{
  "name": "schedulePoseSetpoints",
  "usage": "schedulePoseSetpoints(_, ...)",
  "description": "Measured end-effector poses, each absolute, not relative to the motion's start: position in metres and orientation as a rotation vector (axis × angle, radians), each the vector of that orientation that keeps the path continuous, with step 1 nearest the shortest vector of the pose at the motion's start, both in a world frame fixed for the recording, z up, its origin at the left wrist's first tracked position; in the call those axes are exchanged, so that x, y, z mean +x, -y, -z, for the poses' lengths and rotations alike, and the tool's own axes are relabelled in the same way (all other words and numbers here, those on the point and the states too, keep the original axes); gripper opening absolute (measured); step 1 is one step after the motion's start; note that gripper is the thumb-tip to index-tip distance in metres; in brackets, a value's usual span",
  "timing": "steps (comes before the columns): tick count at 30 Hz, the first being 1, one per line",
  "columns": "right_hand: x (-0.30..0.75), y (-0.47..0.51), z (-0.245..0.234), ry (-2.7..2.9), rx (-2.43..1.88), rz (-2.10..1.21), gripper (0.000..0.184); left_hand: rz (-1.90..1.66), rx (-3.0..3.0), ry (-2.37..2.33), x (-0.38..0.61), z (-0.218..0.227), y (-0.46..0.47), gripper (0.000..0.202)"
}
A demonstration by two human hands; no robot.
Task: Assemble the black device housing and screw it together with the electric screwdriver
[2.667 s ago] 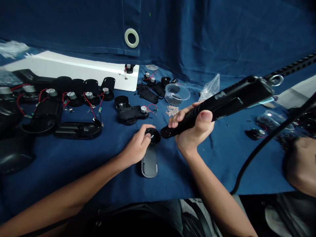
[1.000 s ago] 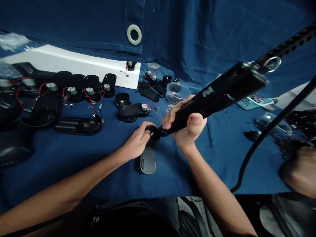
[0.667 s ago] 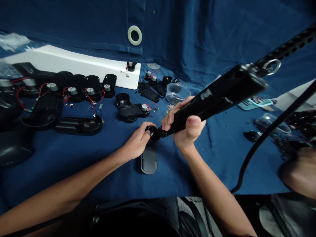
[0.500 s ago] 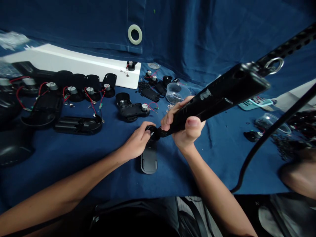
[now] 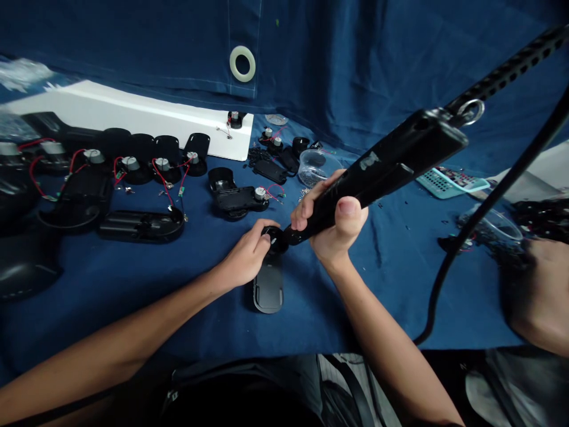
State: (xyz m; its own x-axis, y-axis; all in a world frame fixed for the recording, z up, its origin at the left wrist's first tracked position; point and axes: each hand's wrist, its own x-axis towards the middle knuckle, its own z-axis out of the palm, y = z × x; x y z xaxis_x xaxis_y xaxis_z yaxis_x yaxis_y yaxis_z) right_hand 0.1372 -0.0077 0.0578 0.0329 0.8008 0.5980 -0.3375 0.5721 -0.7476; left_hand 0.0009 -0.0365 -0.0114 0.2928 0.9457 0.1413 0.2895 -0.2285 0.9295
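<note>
My right hand (image 5: 338, 237) is wrapped around a black electric screwdriver (image 5: 386, 163), which is tilted with its nose low and its tail up to the right. The thumb lies along the lower side of the body. At the nose, the tool meets the round cup-shaped end of a black plastic housing (image 5: 268, 287); the tip itself is hidden from me. My left hand (image 5: 243, 256) grips that round end between thumb and fingers. The flat part of the housing extends toward me over the blue cloth.
Several black housings with small motors (image 5: 162, 163) and red wires line the left side. Behind my hands lie a part-assembled housing (image 5: 240, 198) and a clear tub (image 5: 313, 169). A turquoise basket (image 5: 444, 184), a black cable (image 5: 462, 237) and another person's blurred hand (image 5: 544, 296) are at right.
The screwdriver's tail has swung slightly left and its cable has shifted. My left hand and the housing stay put. The other person's hand at right has moved upward.
</note>
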Motion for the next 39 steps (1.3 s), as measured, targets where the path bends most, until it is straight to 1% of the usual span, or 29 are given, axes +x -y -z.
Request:
schedulePoseSetpoints(3,0.137,0.008,-0.058,1.261,-0.419,-0.916,0.029,-0.952,1.702,-1.144,0.000,0.011,0.037,0.030)
schedulePoseSetpoints(10,0.137,0.013,-0.061,1.240,-0.522,-0.899,0.036,-0.947,1.714,-1.142,0.000,0.010,0.038,0.030)
schedulePoseSetpoints(16,0.136,0.011,-0.060,1.227,-0.524,-0.944,0.035,-0.957,1.733,-1.140,0.001,0.012,0.037,0.030)
schedulePoseSetpoints(20,0.137,0.012,-0.080,1.194,-0.538,-0.904,0.034,-0.984,1.734,-1.122,0.001,0.015,0.038,0.029)
schedulePoseSetpoints(24,0.155,0.015,-0.114,1.133,-0.496,-0.746,0.028,-0.973,1.724,-1.108,0.000,0.016,0.040,0.029)
schedulePoseSetpoints(26,0.170,0.012,-0.119,1.089,-0.521,-0.670,0.029,-0.964,1.719,-1.096,-0.001,0.015,0.042,0.030)
schedulePoseSetpoints(28,0.187,0.005,-0.110,0.999,-0.602,-0.619,0.032,-0.950,1.713,-1.077,-0.002,0.013,0.044,0.031)
schedulePoseSetpoints(31,0.209,-0.011,-0.079,0.817,-0.797,-0.629,0.034,-0.911,1.724,-1.018,-0.005,0.009,0.046,0.035)
schedulePoseSetpoints(36,0.226,-0.028,-0.034,0.576,-1.102,-0.897,0.040,-0.877,1.918,-0.879,-0.011,0.005,0.048,0.061)
schedulePoseSetpoints(39,0.226,-0.032,-0.022,0.550,-1.197,-0.985,0.041,-0.913,2.040,-0.885,-0.009,0.006,0.050,0.064)
